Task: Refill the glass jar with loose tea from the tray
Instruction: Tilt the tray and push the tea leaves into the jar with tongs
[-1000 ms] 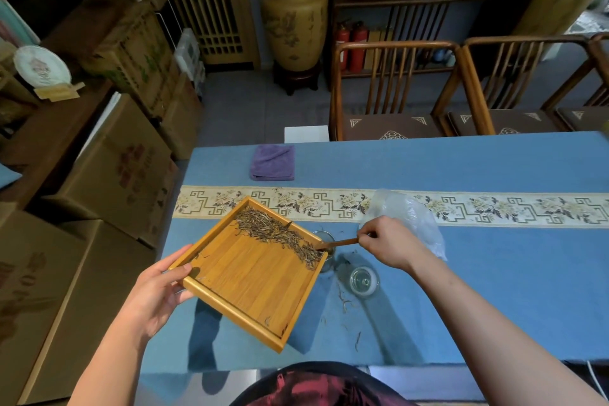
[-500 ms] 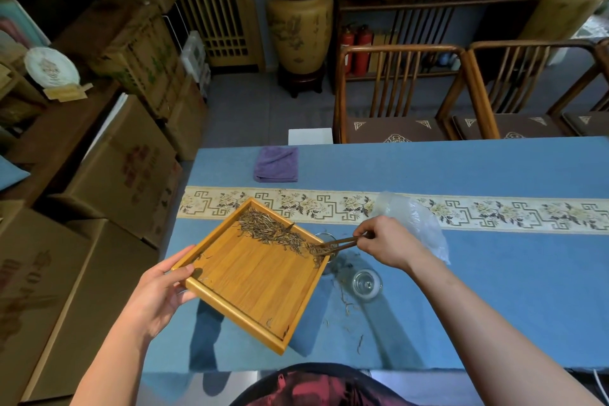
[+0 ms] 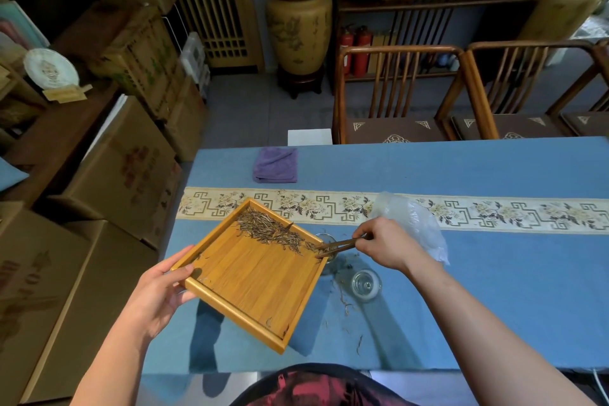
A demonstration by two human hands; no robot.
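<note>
My left hand (image 3: 161, 290) grips the near-left corner of a square bamboo tray (image 3: 257, 277), held tilted above the blue table. Dry loose tea (image 3: 270, 231) lies along the tray's far edge. My right hand (image 3: 385, 245) pinches wooden tongs (image 3: 339, 245) whose tips touch the tea at the tray's right corner. The glass jar (image 3: 329, 260) stands on the table just beyond that corner, mostly hidden by the tray and tongs. Its glass lid (image 3: 366, 285) lies on the cloth to the right.
A crumpled clear plastic bag (image 3: 415, 224) lies behind my right hand. A folded purple cloth (image 3: 276, 165) sits at the table's far left. Stray tea leaves (image 3: 346, 306) are scattered on the blue cloth. Wooden chairs (image 3: 395, 92) stand beyond the table, cardboard boxes (image 3: 122, 168) at left.
The tongs have swung from pointing into the tray to lie over its right corner, their tips now parted. The tea strip has shifted slightly toward that corner. My left hand keeps holding the tray.
</note>
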